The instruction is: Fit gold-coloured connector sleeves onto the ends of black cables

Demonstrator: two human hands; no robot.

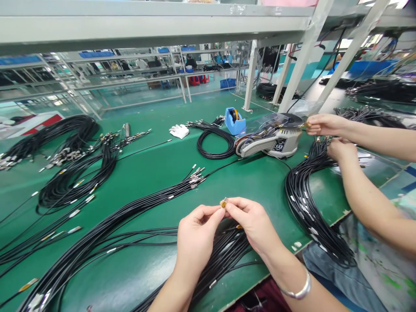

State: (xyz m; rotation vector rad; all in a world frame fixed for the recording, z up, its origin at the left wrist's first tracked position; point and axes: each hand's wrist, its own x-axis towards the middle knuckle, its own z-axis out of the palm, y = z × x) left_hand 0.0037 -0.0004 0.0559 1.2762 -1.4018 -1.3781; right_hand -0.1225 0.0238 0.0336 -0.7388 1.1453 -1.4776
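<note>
My left hand [196,236] and my right hand [251,223] meet above the near edge of the green table [152,173]. Both pinch a small piece of amber tape [223,202] between thumb and fingertips. Under my hands lies a bundle of thin black cables [224,255] with metal ends. A long bundle of black cables [136,208] runs from the lower left up to its silver tips in the middle of the table.
A grey tape dispenser machine [271,141] stands at the back right, beside a blue tape holder [234,120] and a coiled black cable [214,141]. A co-worker's hands [325,125] reach the machine from the right. More cable bundles [74,169] lie left. White gloves [179,130] lie behind.
</note>
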